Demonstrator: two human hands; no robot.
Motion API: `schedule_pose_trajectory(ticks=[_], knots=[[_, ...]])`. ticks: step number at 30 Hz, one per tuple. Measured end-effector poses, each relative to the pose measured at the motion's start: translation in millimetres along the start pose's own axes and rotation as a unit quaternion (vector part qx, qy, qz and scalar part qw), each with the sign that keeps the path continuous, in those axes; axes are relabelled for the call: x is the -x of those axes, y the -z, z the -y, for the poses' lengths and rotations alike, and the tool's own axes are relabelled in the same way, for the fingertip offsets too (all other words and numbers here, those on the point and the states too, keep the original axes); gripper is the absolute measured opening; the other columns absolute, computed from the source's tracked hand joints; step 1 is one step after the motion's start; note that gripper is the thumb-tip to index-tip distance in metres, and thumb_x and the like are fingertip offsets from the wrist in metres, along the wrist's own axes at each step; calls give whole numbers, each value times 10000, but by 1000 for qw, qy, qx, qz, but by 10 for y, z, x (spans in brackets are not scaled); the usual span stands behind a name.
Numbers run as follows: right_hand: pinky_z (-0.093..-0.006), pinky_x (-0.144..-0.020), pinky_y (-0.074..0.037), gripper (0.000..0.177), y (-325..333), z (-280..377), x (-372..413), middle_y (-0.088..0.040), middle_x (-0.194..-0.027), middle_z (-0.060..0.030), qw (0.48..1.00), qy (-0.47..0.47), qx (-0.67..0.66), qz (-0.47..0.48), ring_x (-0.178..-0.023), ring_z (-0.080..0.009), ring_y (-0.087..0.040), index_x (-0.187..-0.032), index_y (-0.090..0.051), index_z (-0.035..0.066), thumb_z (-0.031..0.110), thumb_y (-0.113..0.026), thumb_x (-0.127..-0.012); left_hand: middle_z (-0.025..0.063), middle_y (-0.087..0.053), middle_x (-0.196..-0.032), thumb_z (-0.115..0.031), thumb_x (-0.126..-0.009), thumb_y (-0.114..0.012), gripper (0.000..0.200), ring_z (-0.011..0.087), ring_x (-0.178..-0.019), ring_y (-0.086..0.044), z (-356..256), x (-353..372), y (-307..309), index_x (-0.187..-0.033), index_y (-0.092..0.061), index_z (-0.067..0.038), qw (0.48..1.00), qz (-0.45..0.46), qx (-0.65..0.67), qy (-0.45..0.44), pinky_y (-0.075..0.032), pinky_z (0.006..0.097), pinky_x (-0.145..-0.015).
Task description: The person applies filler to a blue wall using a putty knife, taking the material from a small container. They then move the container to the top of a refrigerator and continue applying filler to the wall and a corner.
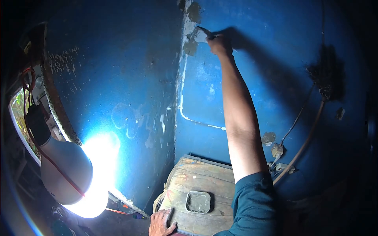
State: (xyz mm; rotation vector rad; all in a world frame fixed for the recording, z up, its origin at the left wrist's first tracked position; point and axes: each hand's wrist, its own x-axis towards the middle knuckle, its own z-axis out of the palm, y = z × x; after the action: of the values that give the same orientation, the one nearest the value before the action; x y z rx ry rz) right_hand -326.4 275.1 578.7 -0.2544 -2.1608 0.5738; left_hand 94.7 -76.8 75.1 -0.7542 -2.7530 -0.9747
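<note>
My right hand (221,45) reaches high up the blue wall, fingers closed around the handle of a putty knife (204,30). The dark blade lies at the wall near the corner, over a pale patch of filler (200,36). Grey rough patches (191,48) show just below and above it. Low in view, my left hand (159,223) rests at the front edge of a worn padded seat (220,177), thumb spread from the fingers. Something grey shows between thumb and forefinger. On the seat, right of this hand, stands a small square tub (198,201) with grey paste inside.
A large lit bulb (67,167) hangs close at the left, with a red wire across it. Behind it is an opening (23,114) with greenery outside. At the right, a cable (301,157) runs up the wall past an outlet box (277,150) to a dark hole.
</note>
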Motion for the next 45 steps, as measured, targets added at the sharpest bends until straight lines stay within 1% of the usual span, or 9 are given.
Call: schedule_pose_trajectory(ticks=[3,5,6,20,24,28,30,37,45], knots=[[-450,-952,-538,415,114,-298,-53,-738,-1113,-148,997,61,19,-39,-1113,-335,-681,-1074,-748,97,460,-652,-897,162,-569,-1328,-355,-889,-656,653,336,-1293,-487,12,11,3,-1477,-500,-118,1000,-2,-1,3,-345,463,-1103],[-387,-691,-576,359,664,-593,180,-694,-632,-86,998,37,-45,5,-662,-219,-733,-886,-739,75,423,-661,-928,163,-569,-1327,-359,-881,-664,656,338,-1290,-486,27,15,0,-1470,-508,-116,1000,-6,5,6,-344,467,-1104],[-356,-599,-568,366,806,-894,176,-664,-584,-79,994,65,-82,-18,-547,-178,-696,-891,-747,73,434,-691,-912,163,-569,-1327,-359,-881,-664,656,338,-1290,-486,29,13,0,-1470,-508,-116,1000,-9,8,5,-344,467,-1104],[-351,-626,-553,302,1256,-632,172,-700,-665,-70,999,20,16,-20,-569,-191,-687,-1021,-773,124,375,-671,-889,186,-548,-1354,-371,-859,-671,688,356,-1313,-464,65,19,-51,-1478,-503,-121,1000,11,-2,-1,-323,504,-1123],[-361,-654,-559,296,1306,-782,281,-714,-692,-77,992,107,65,-26,-585,-191,-686,-1045,-782,146,379,-673,-899,187,-550,-1348,-375,-866,-667,682,358,-1307,-468,53,0,-25,-1476,-504,-118,1000,9,-3,0,-327,503,-1117],[-395,-785,-569,228,1182,-904,364,-758,-868,-131,997,11,-79,-23,-748,-274,-733,-1090,-786,177,290,-672,-928,182,-552,-1337,-361,-866,-670,669,356,-1303,-470,-29,-49,74,-1465,-514,-108,1000,11,2,0,-336,499,-1109],[-415,-819,-571,257,793,-823,70,-766,-991,-123,983,154,-33,-94,-887,-319,-740,-1092,-785,184,329,-685,-904,176,-550,-1343,-357,-867,-668,658,356,-1304,-470,1,-42,5,-1457,-521,-106,1000,5,-10,-5,-337,495,-1111],[-459,-937,-541,300,92,486,11,-747,-1120,-67,986,89,102,-93,-1060,-322,-700,-1109,-769,248,369,-627,-874,176,-566,-1345,-342,-863,-684,644,345,-1302,-483,58,0,-58,-1439,-538,-96,1000,-17,2,24,-344,476,-1112],[-398,-793,-572,289,895,-648,128,-764,-945,-107,988,125,14,-86,-898,-303,-738,-1093,-780,172,363,-688,-896,184,-553,-1352,-390,-871,-697,652,362,-1299,-479,10,19,49,-1428,-544,-88,999,-26,16,10,-345,483,-1107]])
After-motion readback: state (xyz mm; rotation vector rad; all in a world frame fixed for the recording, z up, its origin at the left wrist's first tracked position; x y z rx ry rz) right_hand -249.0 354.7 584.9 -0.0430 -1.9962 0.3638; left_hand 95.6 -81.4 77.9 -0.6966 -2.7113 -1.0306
